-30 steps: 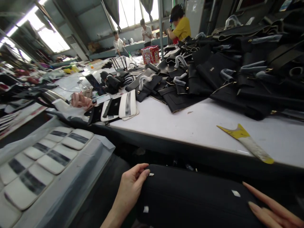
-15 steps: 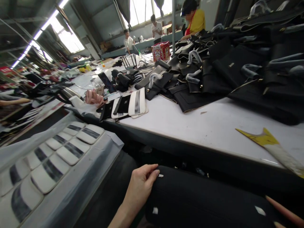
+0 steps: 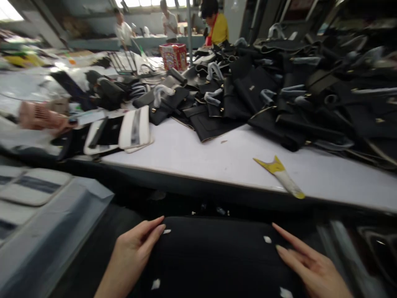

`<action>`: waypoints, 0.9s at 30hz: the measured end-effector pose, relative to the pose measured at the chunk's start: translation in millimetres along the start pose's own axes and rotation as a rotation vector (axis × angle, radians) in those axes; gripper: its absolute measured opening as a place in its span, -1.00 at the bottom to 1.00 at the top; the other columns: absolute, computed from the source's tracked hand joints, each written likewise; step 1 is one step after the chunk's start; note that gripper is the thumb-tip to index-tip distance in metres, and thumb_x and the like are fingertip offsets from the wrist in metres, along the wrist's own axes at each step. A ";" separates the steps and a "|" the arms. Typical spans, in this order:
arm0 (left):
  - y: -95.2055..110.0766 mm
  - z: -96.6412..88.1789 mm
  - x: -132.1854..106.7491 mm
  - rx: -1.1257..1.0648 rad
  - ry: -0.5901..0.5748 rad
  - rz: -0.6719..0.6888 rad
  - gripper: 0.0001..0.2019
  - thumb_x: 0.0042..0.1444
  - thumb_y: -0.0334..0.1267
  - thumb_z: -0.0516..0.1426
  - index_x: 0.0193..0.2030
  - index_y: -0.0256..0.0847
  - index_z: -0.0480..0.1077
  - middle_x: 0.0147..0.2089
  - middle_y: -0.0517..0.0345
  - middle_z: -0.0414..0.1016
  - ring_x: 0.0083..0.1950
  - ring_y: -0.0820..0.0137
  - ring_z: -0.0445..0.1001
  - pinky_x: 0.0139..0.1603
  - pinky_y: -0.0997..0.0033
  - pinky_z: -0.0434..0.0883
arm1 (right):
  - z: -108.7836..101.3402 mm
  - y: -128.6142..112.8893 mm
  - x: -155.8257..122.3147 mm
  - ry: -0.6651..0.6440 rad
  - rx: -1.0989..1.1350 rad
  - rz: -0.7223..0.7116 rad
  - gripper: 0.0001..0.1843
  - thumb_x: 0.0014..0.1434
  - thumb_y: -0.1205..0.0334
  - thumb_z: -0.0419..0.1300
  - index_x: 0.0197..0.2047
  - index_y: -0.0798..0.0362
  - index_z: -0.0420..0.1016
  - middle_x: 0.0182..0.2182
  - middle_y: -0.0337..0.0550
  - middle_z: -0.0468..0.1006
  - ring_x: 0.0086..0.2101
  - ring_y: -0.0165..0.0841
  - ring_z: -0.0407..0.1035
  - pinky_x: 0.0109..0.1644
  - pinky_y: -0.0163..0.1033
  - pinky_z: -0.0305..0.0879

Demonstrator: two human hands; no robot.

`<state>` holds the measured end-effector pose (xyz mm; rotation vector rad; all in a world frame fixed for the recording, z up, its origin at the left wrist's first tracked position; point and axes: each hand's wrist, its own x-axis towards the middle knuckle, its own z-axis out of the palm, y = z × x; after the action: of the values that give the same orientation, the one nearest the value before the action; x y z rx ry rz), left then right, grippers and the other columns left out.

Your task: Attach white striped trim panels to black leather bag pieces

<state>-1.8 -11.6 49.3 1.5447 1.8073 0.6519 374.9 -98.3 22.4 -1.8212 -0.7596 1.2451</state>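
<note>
A black bag panel (image 3: 214, 256) lies in front of me below the table edge, with small white stickers near its corners. My left hand (image 3: 135, 248) rests on its left edge, fingers stretched toward the top left corner. My right hand (image 3: 305, 265) lies flat on its right side, long fingers spread and pointing up-left. Neither hand grips anything.
A white worktable (image 3: 217, 161) carries a heap of black bags (image 3: 279, 95), a yellow and white paper scrap (image 3: 281, 176), white and black pouches (image 3: 133, 130) and a red box (image 3: 173, 56). White pouches lie on a grey tray (image 3: 46, 215) at left. People work at the far end.
The view has swung to the right and down. My right hand has come fully into view on the panel's right side. My left hand stays on the left edge.
</note>
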 end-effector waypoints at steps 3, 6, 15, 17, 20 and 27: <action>-8.3 1.0 7.5 0.046 -0.012 -0.078 -0.59 -0.14 0.21 0.21 -0.21 0.09 0.62 -0.21 0.27 0.66 -0.16 0.16 0.61 -0.16 0.37 0.51 | 3.3 -10.1 -7.3 -0.058 0.129 0.120 -0.12 -0.03 -0.15 0.36 0.30 0.04 0.30 -0.64 -0.34 0.35 -0.58 -0.43 0.24 -0.50 -0.35 0.23; -15.2 0.9 10.1 0.092 -0.021 -0.105 -0.55 -0.18 0.28 0.18 -0.23 0.14 0.62 -0.21 0.29 0.66 -0.17 0.13 0.62 -0.18 0.34 0.54 | 6.6 -14.7 -11.0 -0.050 0.159 0.117 -0.12 -0.02 -0.14 0.36 0.30 0.06 0.30 -0.65 -0.40 0.21 -0.59 -0.50 0.08 -0.52 -0.39 0.05; -40.7 3.7 6.4 0.148 -0.016 -0.028 -0.56 -0.06 0.28 0.18 -0.11 0.18 0.58 -0.10 0.35 0.63 -0.08 0.15 0.60 0.01 0.30 0.51 | 6.2 -9.6 -12.4 -0.076 0.202 0.120 -0.15 0.02 -0.12 0.35 0.30 0.06 0.29 -0.63 -0.40 0.17 -0.56 -0.52 0.03 -0.49 -0.40 0.01; -39.0 3.3 7.5 0.148 -0.020 -0.013 -0.56 -0.08 0.28 0.18 -0.13 0.18 0.59 -0.11 0.34 0.64 -0.09 0.15 0.60 0.00 0.30 0.52 | 7.0 -10.9 -13.1 -0.069 0.202 0.118 -0.15 0.01 -0.13 0.35 0.30 0.05 0.30 -0.64 -0.40 0.18 -0.57 -0.53 0.03 -0.50 -0.41 0.00; -31.1 1.8 10.0 0.135 -0.027 -0.036 -0.55 -0.12 0.29 0.17 -0.17 0.15 0.61 -0.16 0.31 0.65 -0.13 0.14 0.61 -0.07 0.31 0.54 | 9.0 -16.8 -14.5 -0.058 0.190 0.125 -0.10 -0.04 -0.14 0.37 0.30 0.07 0.29 -0.64 -0.39 0.25 -0.58 -0.51 0.10 -0.51 -0.40 0.06; -5.7 -0.1 6.9 0.076 -0.027 0.026 -0.60 -0.04 0.18 0.20 -0.19 0.02 0.62 -0.21 0.22 0.66 -0.17 0.18 0.62 -0.21 0.40 0.53 | 6.9 -13.5 -11.2 -0.004 0.143 0.134 -0.05 -0.17 -0.15 0.41 0.26 0.06 0.36 -0.63 -0.26 0.45 -0.54 -0.30 0.37 -0.44 -0.25 0.38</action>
<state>-6.2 -5.9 44.0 1.6220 1.8131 0.5777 364.0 -98.6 37.8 -1.7763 -0.5437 1.3535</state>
